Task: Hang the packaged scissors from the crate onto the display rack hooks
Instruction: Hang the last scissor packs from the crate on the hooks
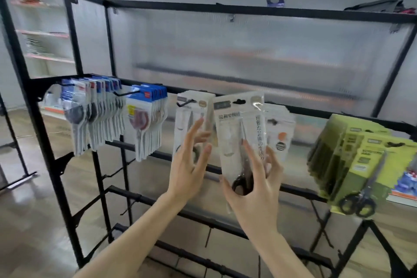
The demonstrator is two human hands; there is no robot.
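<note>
Gripped at its lower end by the right hand [255, 189], thumb and fingers curled round the edges, the packaged scissors [241, 140] stands upright above that hand. Just left, the left hand [189, 165] hovers with fingers spread, holding nothing, before white packs [191, 117] on a hook [184, 103].

Two hands: left hand [188, 165], right hand [252, 185]. One white scissors pack [240, 133] in hand. Five hanging pack groups: two blue-topped [94, 115] [147, 124], two white [191, 115] [278, 128], one green [352, 162]. Packs per group: not countable.
</note>
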